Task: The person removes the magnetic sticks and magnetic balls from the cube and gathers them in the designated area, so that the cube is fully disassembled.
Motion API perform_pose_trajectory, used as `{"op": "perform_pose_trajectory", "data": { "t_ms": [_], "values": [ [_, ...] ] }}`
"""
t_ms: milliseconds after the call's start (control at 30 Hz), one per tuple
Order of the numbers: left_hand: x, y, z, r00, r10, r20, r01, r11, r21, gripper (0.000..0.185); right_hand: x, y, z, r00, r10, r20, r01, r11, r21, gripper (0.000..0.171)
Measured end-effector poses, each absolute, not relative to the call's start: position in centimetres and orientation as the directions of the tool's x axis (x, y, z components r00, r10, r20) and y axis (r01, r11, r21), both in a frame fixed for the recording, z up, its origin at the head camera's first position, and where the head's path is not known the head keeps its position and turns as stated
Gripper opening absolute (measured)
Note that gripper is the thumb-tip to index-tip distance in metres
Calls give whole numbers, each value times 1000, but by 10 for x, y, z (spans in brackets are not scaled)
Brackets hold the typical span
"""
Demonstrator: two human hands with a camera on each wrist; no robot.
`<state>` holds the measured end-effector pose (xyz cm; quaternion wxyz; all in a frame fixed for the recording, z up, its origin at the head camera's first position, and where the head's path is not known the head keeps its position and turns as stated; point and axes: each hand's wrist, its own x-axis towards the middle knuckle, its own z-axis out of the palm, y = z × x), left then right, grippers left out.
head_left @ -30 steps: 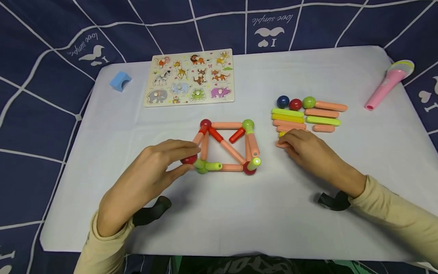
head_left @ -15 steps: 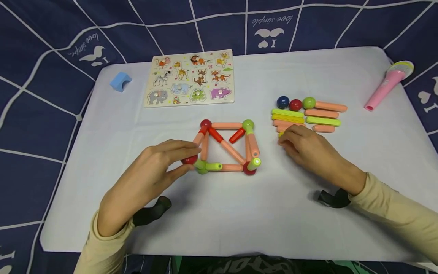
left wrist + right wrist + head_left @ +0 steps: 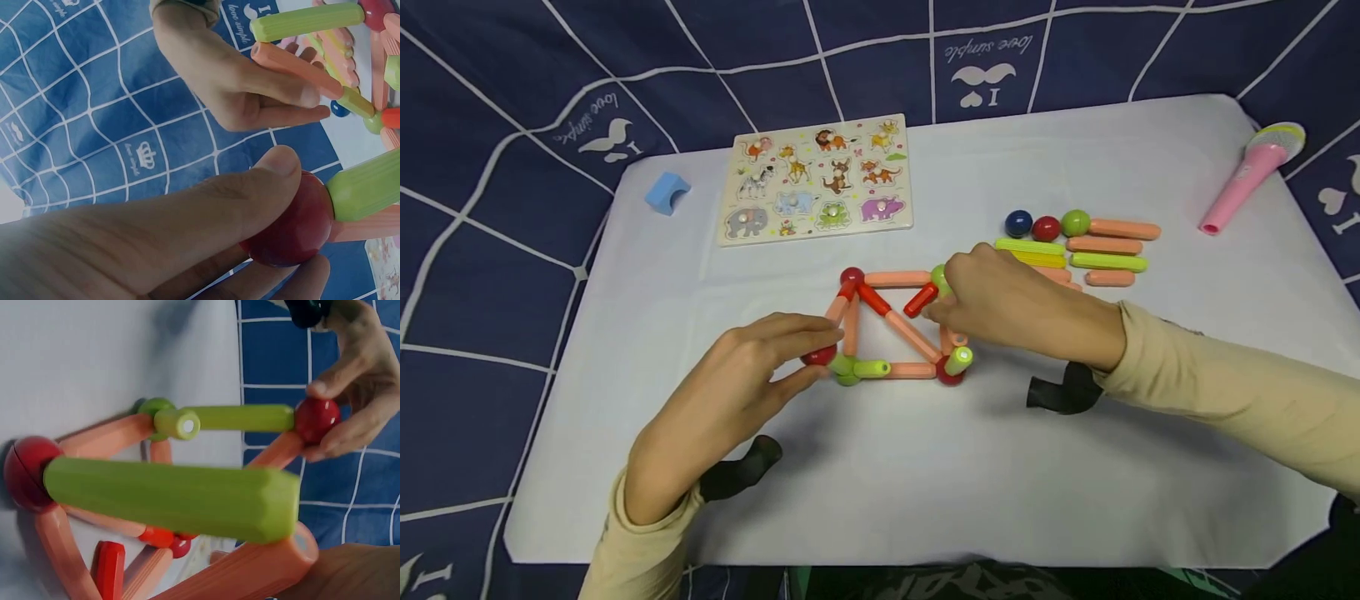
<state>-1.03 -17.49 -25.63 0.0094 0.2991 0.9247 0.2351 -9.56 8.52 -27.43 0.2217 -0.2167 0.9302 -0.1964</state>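
A square frame of orange sticks (image 3: 897,277) joined by red and green balls lies mid-table, with green sticks (image 3: 958,359) rising from its near corners. My left hand (image 3: 817,362) pinches a red ball (image 3: 294,222) at the near-left corner, where a green stick (image 3: 240,417) and an orange one meet it. My right hand (image 3: 929,312) is at the frame's right side and grips an orange stick (image 3: 294,62), tilted up beside a green stick (image 3: 169,500). Spare sticks and three balls (image 3: 1047,227) lie in a pile (image 3: 1105,262) to the right.
A white sheet (image 3: 925,483) covers the table over a navy patterned cloth. An animal peg puzzle (image 3: 816,179) and a blue block (image 3: 666,193) sit at the back left. A pink toy microphone (image 3: 1251,171) lies at the back right edge.
My right hand has left the pile of spare sticks and moved left to the frame's right side with an orange stick. My left hand has stayed on the red ball.
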Motion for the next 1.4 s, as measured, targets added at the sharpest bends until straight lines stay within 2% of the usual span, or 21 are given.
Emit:
{"op": "perform_pose_trajectory", "data": {
  "t_ms": [67, 167, 300, 367, 633, 967, 1300, 1400],
  "values": [
    [-11, -174, -257, -819, 560, 123, 551, 709, 439, 42, -99, 84, -276, -795, -497, -349, -318, 830, -458, 28],
    [-12, -174, -256, -817, 564, 122, 554, 708, 438, 41, -102, 87, -278, -774, -502, -385, -304, 829, -469, 16],
    [-13, -174, -256, -822, 558, 117, 547, 714, 438, 42, -103, 90, -278, -760, -518, -392, -313, 820, -479, 34],
    [-12, -175, -256, -825, 553, 115, 542, 716, 441, 42, -102, 91, -277, -759, -533, -374, -330, 810, -485, 33],
    [-12, -175, -257, -824, 555, 114, 541, 712, 447, 42, -91, 123, -282, -802, -538, -259, -378, 793, -477, 23],
    [-11, -176, -255, -827, 552, 106, 536, 719, 443, 43, -66, 165, -339, -876, -481, -24, -434, 810, -396, 19],
    [-10, -175, -255, -829, 548, 111, 533, 715, 453, 44, -64, 178, -371, -860, -494, 126, -504, 782, -366, 26],
    [-10, -175, -254, -830, 547, 110, 533, 718, 448, 44, -61, 175, -371, -845, -521, 120, -516, 737, -436, 33]
  ]
}}
